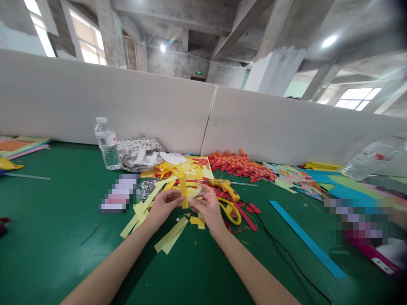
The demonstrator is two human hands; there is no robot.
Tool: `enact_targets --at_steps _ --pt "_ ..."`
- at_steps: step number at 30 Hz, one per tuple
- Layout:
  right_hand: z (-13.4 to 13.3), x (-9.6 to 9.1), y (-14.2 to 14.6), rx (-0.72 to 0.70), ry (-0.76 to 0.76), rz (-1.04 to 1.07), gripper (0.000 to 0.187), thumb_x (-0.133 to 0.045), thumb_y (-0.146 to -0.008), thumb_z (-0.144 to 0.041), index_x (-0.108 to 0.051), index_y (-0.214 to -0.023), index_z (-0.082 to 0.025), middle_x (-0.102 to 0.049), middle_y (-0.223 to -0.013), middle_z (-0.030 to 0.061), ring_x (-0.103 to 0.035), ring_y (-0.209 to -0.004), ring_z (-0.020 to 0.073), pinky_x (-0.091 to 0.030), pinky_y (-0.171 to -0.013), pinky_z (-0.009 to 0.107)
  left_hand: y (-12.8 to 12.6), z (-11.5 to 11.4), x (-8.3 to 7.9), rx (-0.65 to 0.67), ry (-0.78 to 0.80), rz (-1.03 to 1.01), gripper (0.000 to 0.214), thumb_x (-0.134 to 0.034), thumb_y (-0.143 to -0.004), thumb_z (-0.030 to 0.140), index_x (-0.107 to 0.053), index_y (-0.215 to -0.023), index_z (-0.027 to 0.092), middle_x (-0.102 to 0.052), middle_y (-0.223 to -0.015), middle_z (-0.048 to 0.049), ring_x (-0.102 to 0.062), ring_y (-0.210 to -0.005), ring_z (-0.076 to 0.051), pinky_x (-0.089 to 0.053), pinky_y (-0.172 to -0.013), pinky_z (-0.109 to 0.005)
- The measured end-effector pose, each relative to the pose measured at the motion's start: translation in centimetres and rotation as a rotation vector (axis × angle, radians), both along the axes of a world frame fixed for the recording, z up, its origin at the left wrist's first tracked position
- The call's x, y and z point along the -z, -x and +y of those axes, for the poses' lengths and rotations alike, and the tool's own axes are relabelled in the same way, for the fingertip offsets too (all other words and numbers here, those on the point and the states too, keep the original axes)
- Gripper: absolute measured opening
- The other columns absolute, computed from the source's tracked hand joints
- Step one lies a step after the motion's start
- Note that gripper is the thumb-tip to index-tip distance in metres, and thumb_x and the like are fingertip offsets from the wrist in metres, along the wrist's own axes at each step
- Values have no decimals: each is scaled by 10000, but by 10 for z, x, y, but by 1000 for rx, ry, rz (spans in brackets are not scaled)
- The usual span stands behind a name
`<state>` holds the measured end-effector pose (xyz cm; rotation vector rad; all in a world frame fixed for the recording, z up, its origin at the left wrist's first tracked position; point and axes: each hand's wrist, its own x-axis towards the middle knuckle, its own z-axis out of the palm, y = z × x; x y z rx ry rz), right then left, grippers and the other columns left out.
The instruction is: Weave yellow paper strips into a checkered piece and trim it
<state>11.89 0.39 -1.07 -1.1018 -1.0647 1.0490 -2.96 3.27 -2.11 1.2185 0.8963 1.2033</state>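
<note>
Above the green table, my left hand [165,206] pinches a yellow paper strip [184,190] that stands upright between my hands. Facing it, my right hand [208,208] is closed with thumb and fingers on a pale yellow paper piece [195,192], partly hidden by the fingers. Under and beside my left hand lie pale yellow strips [136,218], with more loose strips [171,237] nearer me. A yellow glue gun [230,190] lies just beyond my right hand. Close to that hand's right side is a yellow loop-shaped handle [235,215], perhaps of scissors.
A water bottle [107,146] stands at the back left beside a patterned cloth bag [140,150]. Red and orange folded paper [237,165] lies along the white partition [270,123]. A black cord [286,252] and a blue strip [305,237] cross the table at right.
</note>
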Motion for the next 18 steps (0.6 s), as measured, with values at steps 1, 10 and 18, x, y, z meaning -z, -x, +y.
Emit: enact_targets --at_steps 1,10,18 --pt "0 -1 -1 18 -6 10 632 -721 -594 -297 -390 -1128 -231 -605 -844 -1 -615 -601 132 -475 -485 219 0 0 0 4 -13 4 295 -747 -562 331 -645 -775 155 -670 -720 -25 -613 -665 -143 -493 -610 -238" --pt "2 -4 -9 42 -26 -247 305 -678 -641 -351 -596 -894 -201 -593 -626 -11 -570 -553 147 -460 -526 259 1 0 -4 -57 -62 68 287 -713 -588 374 -639 -755 152 -655 -720 -24 -591 -626 -137 -472 -560 -236" --pt "1 -1 -3 16 -138 -414 132 -659 -619 -269 -569 -648 -178 -617 -684 13 -595 -687 166 -471 -654 283 7 9 7 -117 -89 98 288 -705 -609 373 -630 -784 156 -648 -751 -14 -593 -679 -131 -454 -624 -226"
